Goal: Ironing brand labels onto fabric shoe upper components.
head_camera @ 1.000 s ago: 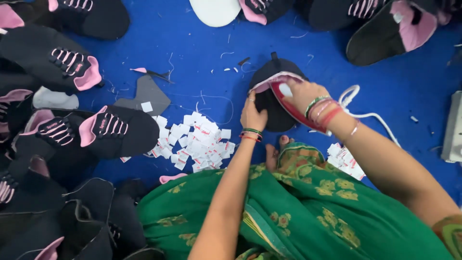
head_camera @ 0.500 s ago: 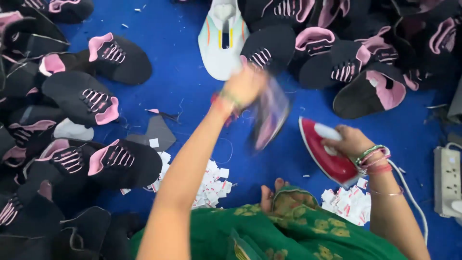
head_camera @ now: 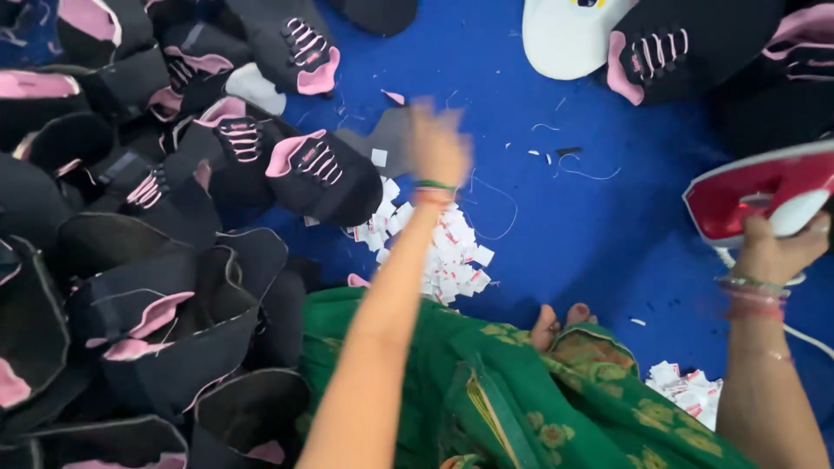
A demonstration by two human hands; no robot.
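My left hand (head_camera: 439, 148) is blurred with motion, stretched out over a grey flat piece (head_camera: 389, 137) on the blue mat (head_camera: 565, 234); nothing shows in it, but its fingers are too smeared to read. Just beneath my forearm lies a heap of small white labels (head_camera: 447, 252). The nearest black shoe upper with a pink tongue (head_camera: 323, 174) lies to the left of that hand. My right hand (head_camera: 769, 252) grips the handle of a red and white iron (head_camera: 751, 187), held up at the right edge.
Several black and pink shoe uppers (head_camera: 130, 226) are piled along the left side and top right. A white sole-shaped piece (head_camera: 565, 35) lies at the top. A second label heap (head_camera: 686, 386) sits by my right knee. My green patterned garment (head_camera: 486, 391) fills the bottom.
My left hand has let go of the black upper it was flinging away and swung back left over the grey piece. My right hand lifted the iron from the floor to the right.
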